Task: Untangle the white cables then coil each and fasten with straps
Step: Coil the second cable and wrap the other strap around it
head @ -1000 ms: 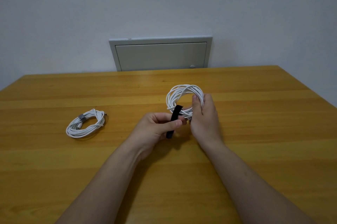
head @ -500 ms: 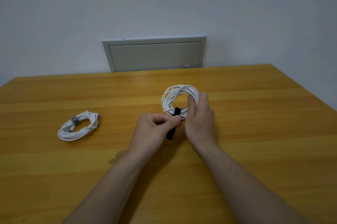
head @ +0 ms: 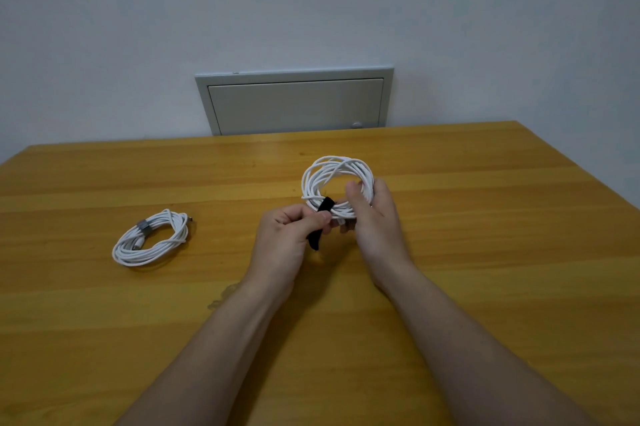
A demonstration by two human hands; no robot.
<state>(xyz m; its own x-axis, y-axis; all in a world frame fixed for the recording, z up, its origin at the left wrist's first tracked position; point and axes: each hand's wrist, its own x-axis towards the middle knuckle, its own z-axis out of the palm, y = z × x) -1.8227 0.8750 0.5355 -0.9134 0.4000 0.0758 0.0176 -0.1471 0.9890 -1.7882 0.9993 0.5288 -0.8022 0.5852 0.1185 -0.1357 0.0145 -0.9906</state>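
- Right hand (head: 375, 221): fingers (head: 354, 198) curled round the coil (head: 334, 169)
- Left hand (head: 280, 245): fingers (head: 313, 219) pinch the black strap (head: 325, 205), looped over the coil just left of the right thumb
- Second coil (head: 150, 240), grey-strapped, lies on the tabletop (head: 485, 252), well left of the left fingers

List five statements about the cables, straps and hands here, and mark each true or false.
1. The cable coil lying at the left is bound with a grey strap. True.
2. The right hand holds the second coil. True.
3. The left hand rests flat and empty on the table. False: it pinches the black strap wrapped over the second coil.
4. The two coils touch. False: they are apart, with bare table between them.
5. The wall panel stands open. False: it is shut.
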